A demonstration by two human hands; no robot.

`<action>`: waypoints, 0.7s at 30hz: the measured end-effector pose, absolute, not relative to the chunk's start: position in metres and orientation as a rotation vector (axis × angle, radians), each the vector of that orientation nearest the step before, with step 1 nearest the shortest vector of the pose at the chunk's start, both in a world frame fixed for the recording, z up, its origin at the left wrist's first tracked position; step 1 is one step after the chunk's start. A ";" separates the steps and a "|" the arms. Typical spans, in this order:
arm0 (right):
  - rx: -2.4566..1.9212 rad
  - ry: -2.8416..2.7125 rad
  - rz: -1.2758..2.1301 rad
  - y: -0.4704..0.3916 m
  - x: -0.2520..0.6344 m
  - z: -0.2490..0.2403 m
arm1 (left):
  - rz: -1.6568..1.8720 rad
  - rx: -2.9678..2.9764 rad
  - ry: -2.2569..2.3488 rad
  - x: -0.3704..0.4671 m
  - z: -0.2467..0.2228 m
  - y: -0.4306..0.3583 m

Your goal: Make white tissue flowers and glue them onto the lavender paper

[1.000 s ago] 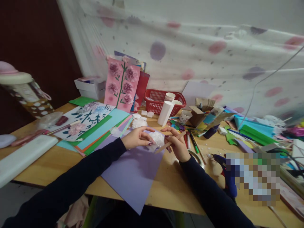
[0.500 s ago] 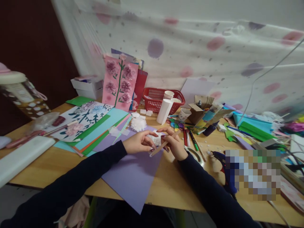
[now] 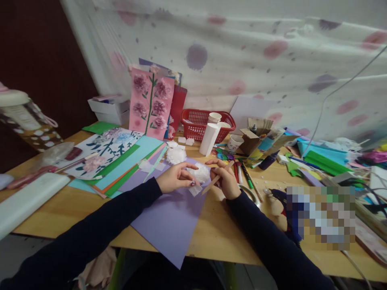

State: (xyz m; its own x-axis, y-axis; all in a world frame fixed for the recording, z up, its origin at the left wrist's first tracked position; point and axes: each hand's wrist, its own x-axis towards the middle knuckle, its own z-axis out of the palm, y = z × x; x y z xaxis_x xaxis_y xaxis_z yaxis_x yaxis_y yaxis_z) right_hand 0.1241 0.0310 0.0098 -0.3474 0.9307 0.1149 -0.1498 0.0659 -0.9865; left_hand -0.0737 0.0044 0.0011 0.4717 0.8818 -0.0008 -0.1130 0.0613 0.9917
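Note:
My left hand (image 3: 177,178) pinches a small white paper piece (image 3: 196,190) between thumb and fingertips, above the purple sheet (image 3: 171,225). In my right hand (image 3: 227,180), closed, is a flat wooden craft stick (image 3: 211,184); its lower end points at the paper piece, a small gap apart. Just behind and between both hands sits a fluffy white paper flower (image 3: 200,172). A second white flower (image 3: 176,155) lies farther back, beside small stacks of white paper squares (image 3: 186,141).
Coloured paper sheets (image 3: 121,171) lie to the left. A red basket (image 3: 193,127), a white roll (image 3: 209,139) and a paper cup (image 3: 235,142) stand behind. Pens (image 3: 247,174), a tape roll (image 3: 249,195) and a blue glue gun (image 3: 290,217) are on the right.
My right hand has drawn slightly to the right with the craft stick, away from the paper piece in my left hand. More of the white flower between the hands now shows.

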 end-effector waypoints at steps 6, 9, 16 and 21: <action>-0.874 -1.469 1.476 0.027 0.120 0.007 | 0.897 1.283 0.828 -0.068 -0.002 -0.002; -0.888 -1.492 1.477 0.025 0.119 0.008 | 0.869 1.308 0.865 -0.063 -0.004 -0.006; -0.914 -1.507 1.471 0.023 0.120 0.011 | 0.819 1.305 0.807 -0.060 -0.002 -0.011; -0.879 -1.442 1.448 0.026 0.122 0.011 | 0.769 1.196 0.714 -0.065 -0.004 -0.008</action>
